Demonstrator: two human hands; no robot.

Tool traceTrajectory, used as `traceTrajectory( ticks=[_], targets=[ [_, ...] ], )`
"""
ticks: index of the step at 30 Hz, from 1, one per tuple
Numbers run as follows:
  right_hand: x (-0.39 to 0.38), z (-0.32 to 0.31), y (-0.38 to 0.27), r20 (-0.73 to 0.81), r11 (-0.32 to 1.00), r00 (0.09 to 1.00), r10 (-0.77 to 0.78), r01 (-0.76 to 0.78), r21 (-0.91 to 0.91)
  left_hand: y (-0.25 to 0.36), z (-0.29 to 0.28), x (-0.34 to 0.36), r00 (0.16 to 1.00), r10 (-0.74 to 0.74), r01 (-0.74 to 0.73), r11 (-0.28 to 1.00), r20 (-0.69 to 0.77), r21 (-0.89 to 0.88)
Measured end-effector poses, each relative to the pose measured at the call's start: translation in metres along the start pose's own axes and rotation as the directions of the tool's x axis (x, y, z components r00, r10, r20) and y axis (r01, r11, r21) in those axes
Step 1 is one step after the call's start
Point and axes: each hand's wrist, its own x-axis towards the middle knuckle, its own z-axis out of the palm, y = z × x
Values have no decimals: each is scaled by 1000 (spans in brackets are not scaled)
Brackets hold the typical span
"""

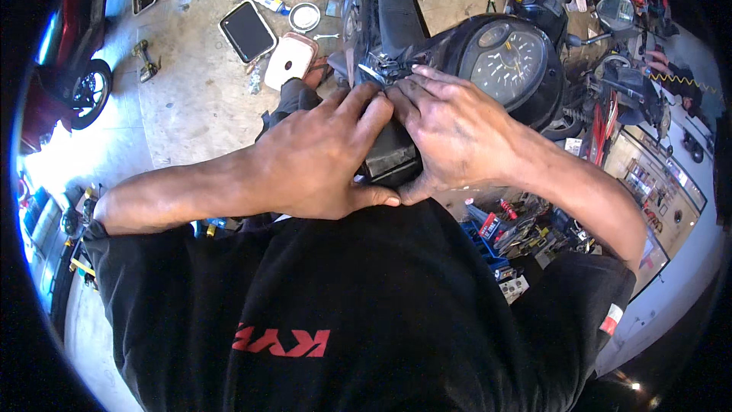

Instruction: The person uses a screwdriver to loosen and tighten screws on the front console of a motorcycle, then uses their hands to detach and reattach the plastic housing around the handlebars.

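My left hand (pixel 324 152) and my right hand (pixel 465 126) meet over a black box-shaped part (pixel 393 156) at the front of a scooter. Its kind cannot be made out. The fingers of both hands curl over its far side, and the two thumbs come together tip to tip at its near edge. Much of the part is hidden under the hands. Just beyond the right hand sits the scooter's round instrument cluster (pixel 509 65), dials facing up. Past the fingers stretches the long black seat (pixel 398 11).
On the floor to the far left lie a black tray (pixel 248 32), a pinkish lid-like panel (pixel 291 61), a white spray can (pixel 267 0), a round dish (pixel 304 17) and a cordless drill (pixel 144 61). A red motorcycle (pixel 72 69) stands left. Tools crowd a blue bin (pixel 488 248) at near right.
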Motion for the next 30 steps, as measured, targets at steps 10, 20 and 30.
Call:
traceTrajectory(
  ticks=[10, 20, 30],
  targets=[
    [-8, -18, 11, 166, 950, 984, 63, -110, 292, 8, 3, -1, 996, -65, 58, 992, 61, 109],
    [-58, -31, 24, 78, 989, 990, 120, -126, 75, 11, -2, 4, 983, -115, 106, 992, 141, 70],
    [-73, -24, 9, -88, 937, 939, 332, -317, 149, 13, -3, 5, 986, -130, 128, 991, 103, 21]
  ],
)
